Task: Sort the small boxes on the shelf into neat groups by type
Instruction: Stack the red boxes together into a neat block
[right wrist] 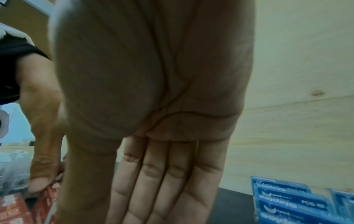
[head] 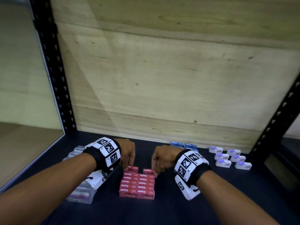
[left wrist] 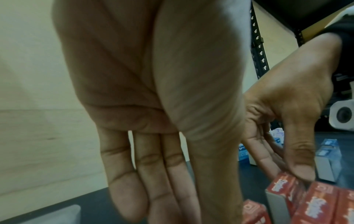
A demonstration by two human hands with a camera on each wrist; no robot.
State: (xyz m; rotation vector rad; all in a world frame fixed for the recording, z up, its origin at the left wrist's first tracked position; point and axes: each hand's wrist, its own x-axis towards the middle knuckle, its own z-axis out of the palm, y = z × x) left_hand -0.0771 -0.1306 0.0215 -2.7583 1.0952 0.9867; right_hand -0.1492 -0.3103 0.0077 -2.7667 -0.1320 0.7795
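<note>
Red "Staples" boxes (head: 137, 184) stand in a tidy two-column block at the middle of the dark shelf (head: 162, 211). Two more red boxes sit at the block's far end, with a gap between them. My left hand (head: 127, 166) reaches down onto the far left one (head: 134, 168), its thumb on the box. My right hand (head: 155, 172) pinches the far right one (head: 148, 170) between thumb and fingers, as the left wrist view shows at that box (left wrist: 281, 186). Both wrist views show long, nearly straight fingers pointing down.
Blue boxes (head: 184, 146) stand at the back behind my right hand, close to it in the right wrist view (right wrist: 291, 203). White and purple boxes (head: 230, 158) lie in rows at the right. Clear plastic boxes (head: 81, 194) are stacked under my left wrist. Black uprights (head: 53, 78) flank the wooden back panel.
</note>
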